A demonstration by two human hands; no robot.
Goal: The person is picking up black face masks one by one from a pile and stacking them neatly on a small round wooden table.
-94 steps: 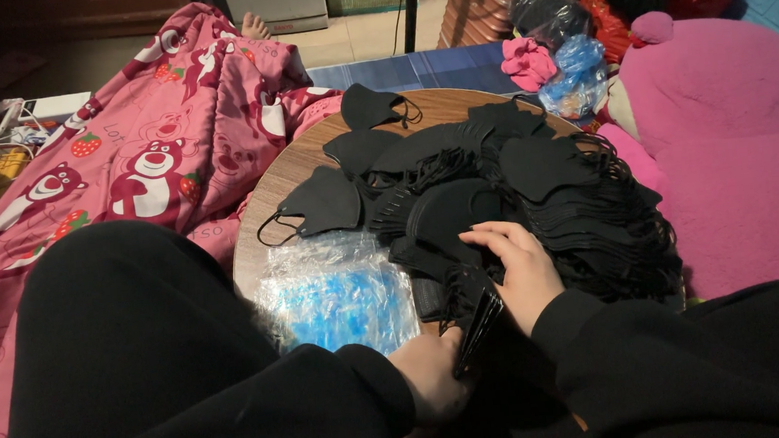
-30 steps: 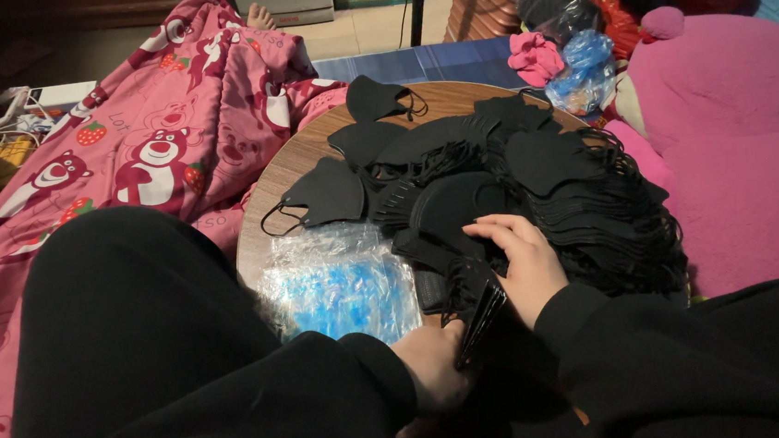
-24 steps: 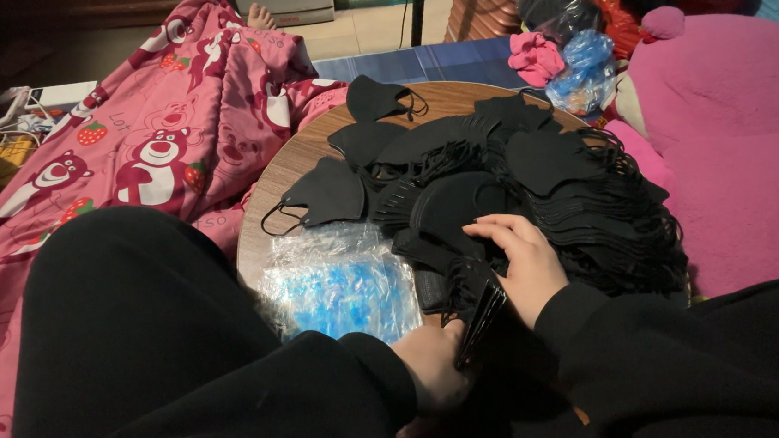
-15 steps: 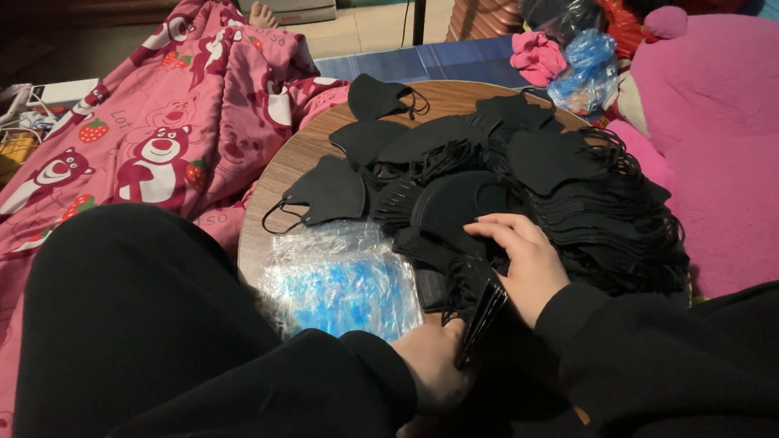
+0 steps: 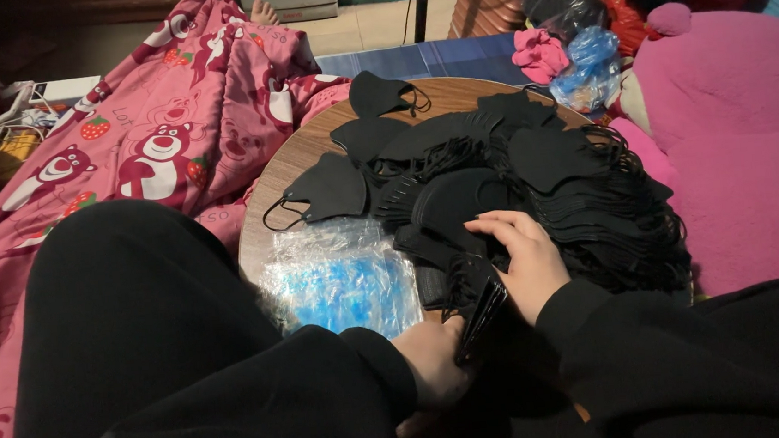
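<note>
Resting on the near edge of a heap of black face masks [image 5: 535,180], the right hand [image 5: 527,264] lies palm down with its fingers [image 5: 492,228] loosely spread and curved over the topmost masks, touching them without pinching any. Just near of it, the left hand [image 5: 434,368] holds a thin upright bundle of black masks [image 5: 482,312]; the fingers are tucked under the bundle and the black sleeve, so how they close cannot be told. The bundle stands between the 2 hands, touching the right palm's near side. The heap covers most of a round wooden table [image 5: 297,157], its ear loops tangling at the right edge. At least 3 single masks lie apart on the far-left side of the heap, 1 of them [image 5: 322,189] flat near the table's left rim. A clear plastic bag with blue contents [image 5: 343,278] lies on the near-left of the table, just beside the left wrist. The person's black-clad knee [image 5: 138,313] hides the table's near-left edge. A pink blanket printed with bears and strawberries [image 5: 151,127] spreads to the left, a pink cushion [image 5: 734,118] sits to the right, and 1 knotted blue plastic bag [image 5: 586,69] lies at the far right.
</note>
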